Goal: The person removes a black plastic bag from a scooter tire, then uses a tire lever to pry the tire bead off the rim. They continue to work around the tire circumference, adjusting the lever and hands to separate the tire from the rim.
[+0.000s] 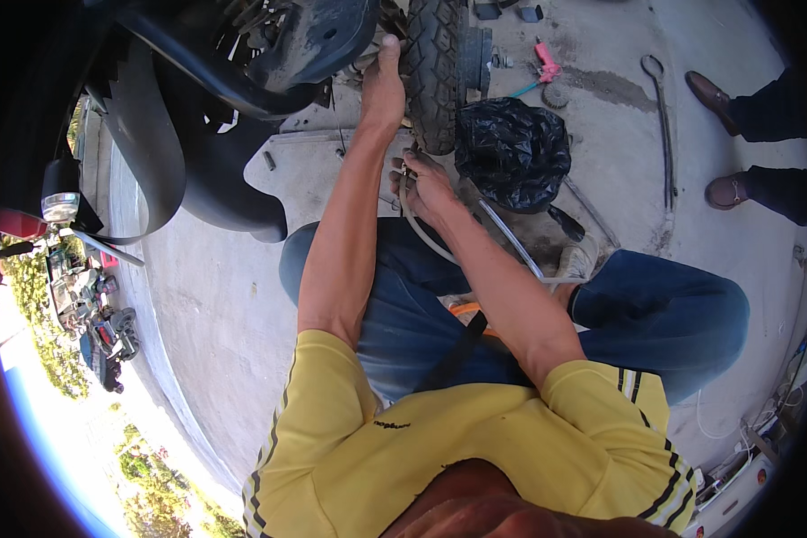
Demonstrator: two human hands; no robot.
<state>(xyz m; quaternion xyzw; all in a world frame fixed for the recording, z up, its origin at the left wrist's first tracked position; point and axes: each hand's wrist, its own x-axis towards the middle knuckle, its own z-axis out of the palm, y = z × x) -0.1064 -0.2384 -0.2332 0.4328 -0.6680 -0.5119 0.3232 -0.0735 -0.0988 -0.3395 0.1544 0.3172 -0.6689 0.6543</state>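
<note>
A black treaded tire point(432, 81) on a vehicle hangs upright at the top centre, beside a dusty dark body panel point(316, 40). My left hand point(383, 90) rests against the tire's left side, thumb up; what its fingers hold is hidden. Just below the tire, my right hand point(421, 188) is closed on the end fitting of a pale hose point(430, 240), which runs back past my right forearm. A crumpled black plastic bag point(511, 152) lies just right of the tire.
Right: pink air tool point(547, 61), long wrench point(665, 148), metal bars point(592, 211) on the concrete, someone's shoes point(723, 190). Left: large black curved fairing point(215, 197), parked motorbikes point(99, 332) beyond. I sit cross-legged in jeans point(663, 314).
</note>
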